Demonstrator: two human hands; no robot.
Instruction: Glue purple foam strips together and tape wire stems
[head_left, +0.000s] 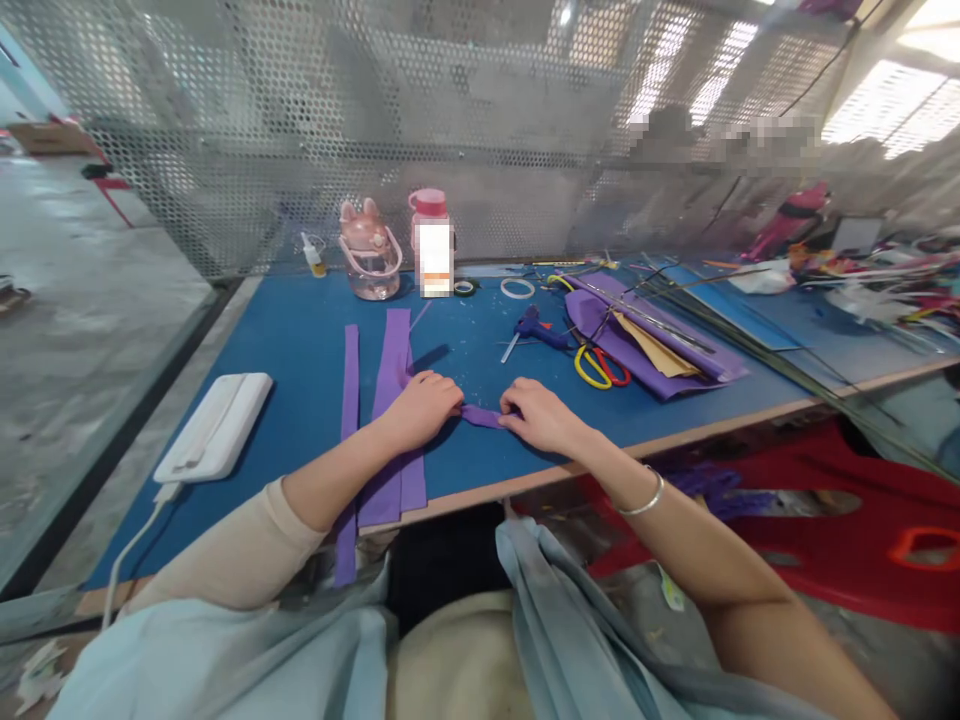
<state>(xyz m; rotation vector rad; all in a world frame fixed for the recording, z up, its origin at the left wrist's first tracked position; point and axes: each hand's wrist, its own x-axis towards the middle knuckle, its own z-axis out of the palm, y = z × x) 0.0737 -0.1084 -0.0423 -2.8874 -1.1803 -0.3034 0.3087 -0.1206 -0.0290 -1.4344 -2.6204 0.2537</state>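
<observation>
A short, narrow purple strip [482, 416] stretches between my hands, just above the blue tabletop. My left hand [421, 408] pinches its left end, and the fingers of my right hand [541, 415] are closed on its right end. Beneath my left wrist lie wider purple strips [394, 345], partly covered by the hand and forearm. Left of them, a thin purple strip [350, 370] runs under my left forearm and hangs over the table's front edge. What my left fingertips do behind the knuckles is hidden.
Beyond my right hand lie a blue glue gun [541, 328], yellow-and-red scissors [596, 367] and purple sheets [652, 340]. A white power bank [216, 425] with a cable rests at left. Bottles [371, 262] and tape rolls [517, 288] stand along the perforated metal screen [510, 120].
</observation>
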